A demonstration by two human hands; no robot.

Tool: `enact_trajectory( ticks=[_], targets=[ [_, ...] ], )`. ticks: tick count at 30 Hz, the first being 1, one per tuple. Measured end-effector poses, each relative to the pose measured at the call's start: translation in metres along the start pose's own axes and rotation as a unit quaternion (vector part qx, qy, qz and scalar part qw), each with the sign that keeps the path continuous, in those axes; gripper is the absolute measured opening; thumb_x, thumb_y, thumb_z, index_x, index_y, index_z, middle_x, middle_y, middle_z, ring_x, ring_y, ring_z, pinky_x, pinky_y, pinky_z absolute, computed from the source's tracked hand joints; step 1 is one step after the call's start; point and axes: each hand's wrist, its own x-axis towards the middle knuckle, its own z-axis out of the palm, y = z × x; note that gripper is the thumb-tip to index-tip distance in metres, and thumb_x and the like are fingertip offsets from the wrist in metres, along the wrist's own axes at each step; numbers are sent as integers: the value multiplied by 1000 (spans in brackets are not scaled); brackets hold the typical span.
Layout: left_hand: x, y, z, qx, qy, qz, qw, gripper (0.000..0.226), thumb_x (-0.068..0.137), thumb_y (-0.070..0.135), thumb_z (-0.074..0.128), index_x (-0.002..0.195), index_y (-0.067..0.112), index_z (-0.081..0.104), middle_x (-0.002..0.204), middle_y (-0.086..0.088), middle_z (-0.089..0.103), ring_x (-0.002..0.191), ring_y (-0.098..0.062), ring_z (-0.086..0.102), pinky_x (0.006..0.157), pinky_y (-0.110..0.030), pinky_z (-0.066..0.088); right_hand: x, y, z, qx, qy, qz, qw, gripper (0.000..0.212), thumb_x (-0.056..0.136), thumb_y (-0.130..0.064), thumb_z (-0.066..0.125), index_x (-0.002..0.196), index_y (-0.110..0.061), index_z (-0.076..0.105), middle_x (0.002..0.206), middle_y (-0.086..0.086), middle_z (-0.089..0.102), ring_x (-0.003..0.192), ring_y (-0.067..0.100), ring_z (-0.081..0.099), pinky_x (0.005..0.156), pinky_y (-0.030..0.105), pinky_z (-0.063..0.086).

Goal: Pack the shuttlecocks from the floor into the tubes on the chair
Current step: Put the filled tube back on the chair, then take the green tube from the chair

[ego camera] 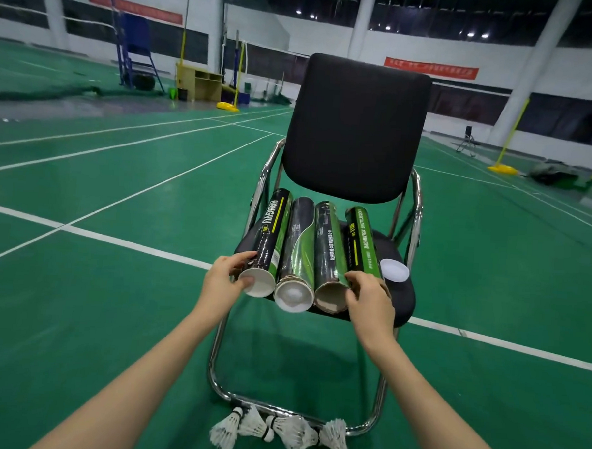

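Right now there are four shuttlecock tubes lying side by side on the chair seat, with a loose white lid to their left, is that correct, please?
Not quite: the head view shows the white lid to the right of the four shuttlecock tubes, not the left. They do lie side by side on the chair seat.

We have a single wide-angle view, taken from the person's head. It faces forward and down across the green court floor [112, 300]. The chair [356, 131] stands close, centred in frame, with both forearms entering from the bottom edge. Straight lines bow toward the edges. The far hall wall [332, 30] fills the top.
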Motion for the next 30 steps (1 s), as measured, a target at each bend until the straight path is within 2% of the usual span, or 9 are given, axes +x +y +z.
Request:
enact_trajectory(
  ticks=[5, 8, 12, 16, 19, 22, 25, 28, 30],
  targets=[
    [-14, 9, 5, 35, 13, 32, 999, 50, 85, 1, 61, 130, 23, 55, 123, -4, 51, 108, -13, 48, 94, -23, 35, -2, -2, -4, 34, 18, -22, 999, 27, 89, -13, 53, 114, -18, 61, 111, 0, 62, 103, 22, 56, 76, 36, 48],
    [-27, 28, 11, 55, 16, 91, 994, 47, 86, 8, 64, 129, 25, 56, 129, -1, 50, 119, -16, 45, 102, -24, 31, -5, -9, -14, 89, 34, -21, 995, 24, 89, -16, 55, 111, -19, 62, 105, -3, 63, 93, 17, 59, 75, 35, 49],
    [-44, 69, 26, 30, -28, 141, 989, 46, 88, 19, 64, 130, 32, 53, 135, 7, 49, 126, -9, 41, 107, -25, 31, -12, -26, -32, 164, 53, -22, 985, 20, 89, -19, 56, 107, -20, 64, 101, -3, 61, 86, 14, 58, 76, 33, 49],
    [-58, 106, 36, -114, -57, 107, 986, 46, 87, 13, 64, 126, 34, 55, 121, 18, 60, 109, 3, 55, 96, -16, 44, -21, -42, -51, 206, 59, -48, 976, 18, 88, -16, 57, 104, -18, 65, 96, -2, 58, 86, 12, 56, 77, 23, 44],
    [-65, 118, 35, -157, -29, 79, 984, 44, 87, -1, 59, 123, 24, 61, 115, 9, 66, 106, 0, 60, 96, -21, 47, -29, -48, -63, 225, 53, -55, 971, 18, 88, -16, 58, 104, -17, 66, 94, -2, 56, 87, 10, 55, 78, 19, 43],
    [-75, 125, 31, -174, 5, 61, 983, 43, 86, -9, 54, 120, 16, 64, 114, 1, 68, 105, -4, 62, 95, -23, 49, -37, -49, -70, 254, 26, -50, 965, 20, 87, -18, 60, 106, -18, 66, 95, -1, 57, 90, 14, 57, 82, 25, 47],
    [-83, 133, 21, -236, 54, 32, 970, 38, 86, -7, 58, 111, 19, 68, 107, 3, 70, 102, -7, 65, 94, -32, 52, -42, -53, -77, 308, -23, -55, 950, 25, 85, -21, 64, 110, -22, 64, 105, -2, 61, 95, 12, 60, 87, 31, 50],
    [-92, 143, 6, -311, 93, -2, 946, 42, 85, -10, 57, 105, 25, 68, 103, 0, 71, 100, -14, 67, 92, -40, 52, -49, -58, -88, 317, -92, -85, 940, 43, 81, -21, 68, 122, -28, 55, 122, -10, 56, 109, -1, 52, 88, 13, 44],
    [-98, 150, -4, -342, 103, 0, 934, 41, 86, -10, 55, 106, 24, 67, 105, -3, 72, 100, -16, 67, 90, -38, 53, -53, -65, -95, 320, -117, -116, 933, 54, 80, -17, 70, 126, -33, 48, 127, -14, 50, 113, -9, 44, 87, 10, 42]
  ],
)
